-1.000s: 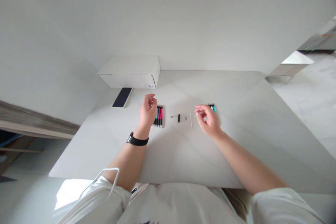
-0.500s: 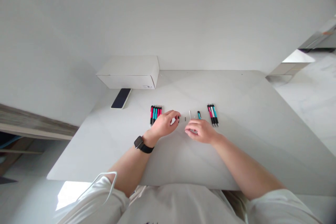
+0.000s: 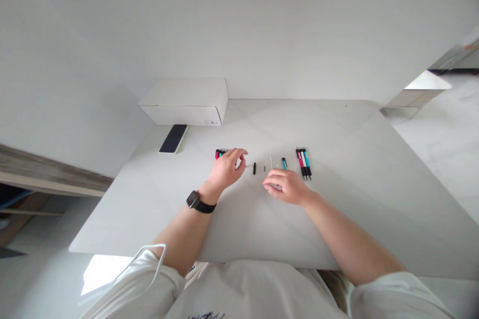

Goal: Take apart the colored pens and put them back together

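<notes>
My left hand (image 3: 226, 168) is over the row of pens (image 3: 217, 154) on the left, hiding most of them. Its thumb and forefinger are apart and nothing shows clearly between them. To its right lie a short black pen grip (image 3: 255, 168), a tiny metal-looking piece (image 3: 264, 168) and a thin white refill (image 3: 271, 162). My right hand (image 3: 285, 186) rests just below the refill, fingers loosely bent and thumb apart, with no held thing visible. Beyond its knuckles lies a teal and black pen barrel (image 3: 284, 163), its lower end hidden by the hand.
Several red, white and teal pens (image 3: 303, 163) lie side by side on the right. A white box (image 3: 183, 107) stands against the wall at the back left, with a phone (image 3: 173, 138) in front of it. All of it is on a white table (image 3: 359, 149).
My left hand has moved left, away from the black grip, which now lies uncovered on the table. It covers more of the left pens. My right hand is nearly still.
</notes>
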Available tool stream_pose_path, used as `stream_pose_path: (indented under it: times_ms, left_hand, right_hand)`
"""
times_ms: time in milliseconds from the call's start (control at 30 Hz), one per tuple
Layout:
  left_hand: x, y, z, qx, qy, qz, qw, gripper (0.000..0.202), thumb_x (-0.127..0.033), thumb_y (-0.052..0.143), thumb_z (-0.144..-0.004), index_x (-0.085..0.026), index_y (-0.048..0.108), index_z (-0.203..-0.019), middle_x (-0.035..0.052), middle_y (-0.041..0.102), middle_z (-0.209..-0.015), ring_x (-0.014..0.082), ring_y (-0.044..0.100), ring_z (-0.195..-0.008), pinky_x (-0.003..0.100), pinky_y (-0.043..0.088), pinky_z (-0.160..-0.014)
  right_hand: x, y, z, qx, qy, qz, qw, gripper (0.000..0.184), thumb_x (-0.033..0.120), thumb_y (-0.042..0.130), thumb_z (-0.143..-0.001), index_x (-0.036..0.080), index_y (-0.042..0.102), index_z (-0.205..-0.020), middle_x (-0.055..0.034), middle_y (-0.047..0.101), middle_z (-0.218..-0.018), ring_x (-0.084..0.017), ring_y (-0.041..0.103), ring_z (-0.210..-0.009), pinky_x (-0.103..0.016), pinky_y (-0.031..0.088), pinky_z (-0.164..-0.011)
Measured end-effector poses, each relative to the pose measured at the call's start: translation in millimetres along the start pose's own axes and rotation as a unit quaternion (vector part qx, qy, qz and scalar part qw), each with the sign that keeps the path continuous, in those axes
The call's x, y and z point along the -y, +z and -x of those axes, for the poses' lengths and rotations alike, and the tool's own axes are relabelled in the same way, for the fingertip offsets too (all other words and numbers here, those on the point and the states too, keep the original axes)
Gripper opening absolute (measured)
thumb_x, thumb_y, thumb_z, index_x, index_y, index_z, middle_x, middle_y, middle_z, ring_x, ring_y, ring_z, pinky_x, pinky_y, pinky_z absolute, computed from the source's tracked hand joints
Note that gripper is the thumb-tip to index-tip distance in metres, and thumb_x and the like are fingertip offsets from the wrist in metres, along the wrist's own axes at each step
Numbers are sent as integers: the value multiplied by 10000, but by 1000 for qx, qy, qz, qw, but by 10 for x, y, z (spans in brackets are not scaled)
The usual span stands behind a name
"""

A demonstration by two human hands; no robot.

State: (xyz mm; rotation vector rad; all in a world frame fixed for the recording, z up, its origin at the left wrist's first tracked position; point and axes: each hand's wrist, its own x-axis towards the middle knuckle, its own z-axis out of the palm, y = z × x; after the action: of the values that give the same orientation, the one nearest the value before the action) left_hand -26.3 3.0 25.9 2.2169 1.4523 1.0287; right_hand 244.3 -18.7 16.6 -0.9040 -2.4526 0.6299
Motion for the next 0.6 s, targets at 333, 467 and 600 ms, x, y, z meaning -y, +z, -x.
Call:
stream_pose_path:
  times_ms: [333,467,600]
  left_hand:
    - [154,-50,-27,-38,-24,-38,998,287,-136,556,-918,-270,731,-1101,88,697,-1106,249,665,-1008,372,521,-895]
    - [152,31,11,-13,-27,-82,996,265,-155,597,-893,-277,740,-1080,83,713,-1027,259,667,-944,361,509,-792]
    - [180,83,46,16,-23,-110,994,241,-167,636,-873,-277,735,-1063,74,720,-977,268,669,-950,353,486,-755]
  right_hand:
    - [-4,2,-2,-11,30,10,999,237,323,546,-1024,279,779,-1040,-48,753,-1049,-183,692,-944,-298,508,-886]
    - [-28,-1,-4,-19,46,22,999,240,324,538,-1028,279,768,-1080,-53,749,-1071,-186,691,-966,-293,505,-903]
    - [-53,3,-10,-41,58,36,997,241,313,530,-1033,266,747,-1126,-60,743,-1086,-186,686,-939,-287,500,-877]
